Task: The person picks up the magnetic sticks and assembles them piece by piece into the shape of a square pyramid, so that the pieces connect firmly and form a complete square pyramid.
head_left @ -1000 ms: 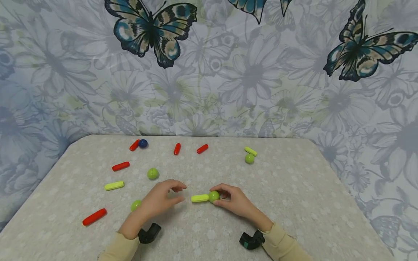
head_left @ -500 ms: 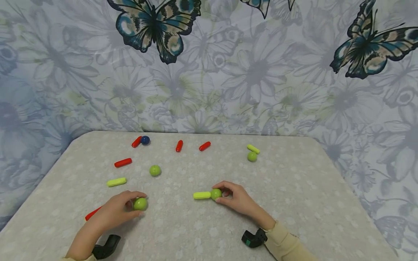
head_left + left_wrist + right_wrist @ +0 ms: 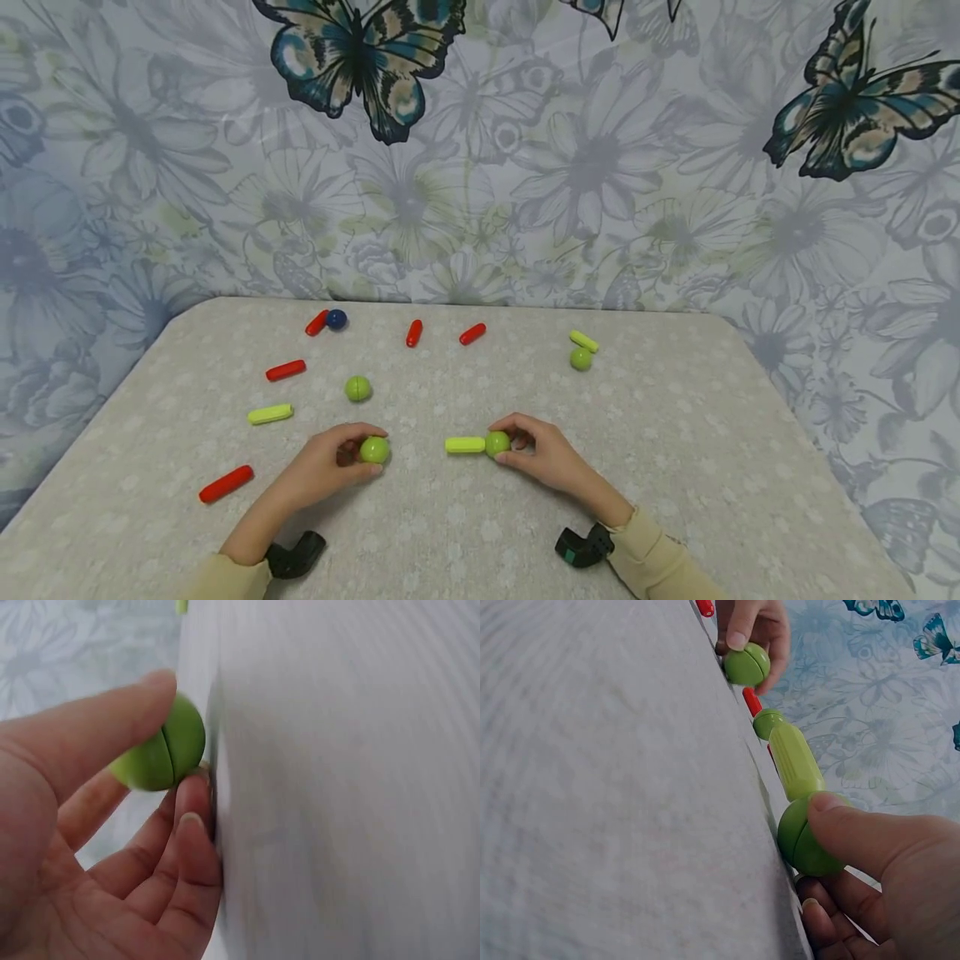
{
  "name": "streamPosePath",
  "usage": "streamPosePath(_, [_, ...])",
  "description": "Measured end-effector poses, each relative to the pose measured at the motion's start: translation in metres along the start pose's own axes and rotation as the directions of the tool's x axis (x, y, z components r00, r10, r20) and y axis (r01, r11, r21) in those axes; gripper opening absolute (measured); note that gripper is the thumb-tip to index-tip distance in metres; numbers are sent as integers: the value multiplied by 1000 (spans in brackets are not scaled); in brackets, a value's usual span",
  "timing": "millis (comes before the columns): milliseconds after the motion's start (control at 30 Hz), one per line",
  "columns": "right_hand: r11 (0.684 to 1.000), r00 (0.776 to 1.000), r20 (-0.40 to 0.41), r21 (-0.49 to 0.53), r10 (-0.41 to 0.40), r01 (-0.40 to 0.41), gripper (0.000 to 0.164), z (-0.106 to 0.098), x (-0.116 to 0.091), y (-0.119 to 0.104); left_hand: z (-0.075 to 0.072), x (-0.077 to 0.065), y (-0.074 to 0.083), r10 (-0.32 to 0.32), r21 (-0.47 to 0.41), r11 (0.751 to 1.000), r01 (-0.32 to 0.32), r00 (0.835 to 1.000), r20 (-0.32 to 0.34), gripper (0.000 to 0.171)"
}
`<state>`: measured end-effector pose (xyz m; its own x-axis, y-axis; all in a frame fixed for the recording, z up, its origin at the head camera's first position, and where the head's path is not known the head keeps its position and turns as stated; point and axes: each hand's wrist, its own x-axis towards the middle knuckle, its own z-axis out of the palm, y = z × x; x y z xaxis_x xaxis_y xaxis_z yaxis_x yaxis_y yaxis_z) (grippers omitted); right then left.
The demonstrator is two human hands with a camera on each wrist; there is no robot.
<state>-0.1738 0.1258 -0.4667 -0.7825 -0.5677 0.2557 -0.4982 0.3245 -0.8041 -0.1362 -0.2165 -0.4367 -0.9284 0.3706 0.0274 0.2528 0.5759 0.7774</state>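
Observation:
My left hand (image 3: pixel 322 468) pinches a green ball (image 3: pixel 375 450) between thumb and fingers, low over the table left of centre. In the left wrist view a seam runs round that ball (image 3: pixel 174 746), partly covered by the thumb. To the right, my right hand (image 3: pixel 551 457) grips a second green ball (image 3: pixel 497 444). A yellow-green stick (image 3: pixel 465 446) lies end-on against this ball and points left, toward the left hand. The right wrist view shows the stick (image 3: pixel 796 761) in line with the held ball (image 3: pixel 810 840). A gap separates the left ball from the stick's free end.
Another green ball (image 3: pixel 357 388) and a yellow-green stick (image 3: pixel 271 414) lie at left. Several red sticks (image 3: pixel 227 484) are scattered left and back, one beside a dark blue ball (image 3: pixel 336 320). At back right, a green ball (image 3: pixel 581 359) sits by a yellow-green stick (image 3: pixel 583 341).
My left hand went left from the middle, took hold of the green ball there, and came back rightward with it. The right hand keeps its grip in the same place.

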Motion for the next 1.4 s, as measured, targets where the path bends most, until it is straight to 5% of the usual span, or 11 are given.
streamPosePath(200, [1000,1000,-3,-4,-15,15,31,0,-1,1,27,22,12,100,-63,993,-99,995,20,39])
streamPosePath(433, [1000,1000,-18,-13,5,-5,30,-3,0,-23,48,37,27,118,-90,989,-117,993,1,43])
streamPosePath(567, [999,999,-10,0,46,-46,30,-10,0,-45,53,40,29,71,-68,995,-76,995,-70,46])
streamPosePath(767, [996,992,87,17,89,-91,33,-22,-3,-45,58,51,28,52,-79,995,-63,991,-125,34])
streamPosePath(1067, [998,980,198,68,-27,14,38,-16,-14,-18,60,71,30,45,-95,994,-53,995,-87,34])
streamPosePath(1400, [997,977,202,-23,-69,75,34,7,-18,-31,68,81,35,112,-129,984,-120,991,-68,34])
